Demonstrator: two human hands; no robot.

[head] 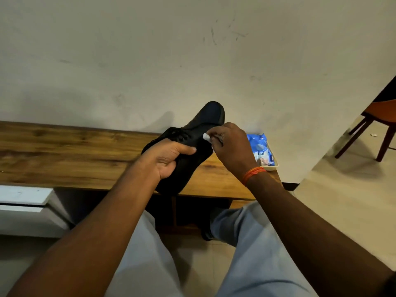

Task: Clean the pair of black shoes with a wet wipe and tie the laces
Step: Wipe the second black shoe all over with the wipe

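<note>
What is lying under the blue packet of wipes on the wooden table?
A pale tray lies under the blue packet; only its right edge and near corner show. The right hand covers the packet's left part, so the rest is hidden.

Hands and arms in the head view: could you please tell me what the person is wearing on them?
Both forearms are bare, with no sleeves in view. The left hand carries nothing on it. The right hand has an orange thread band, wound in several strands, at the wrist. No gloves, rings or watch show.
</note>
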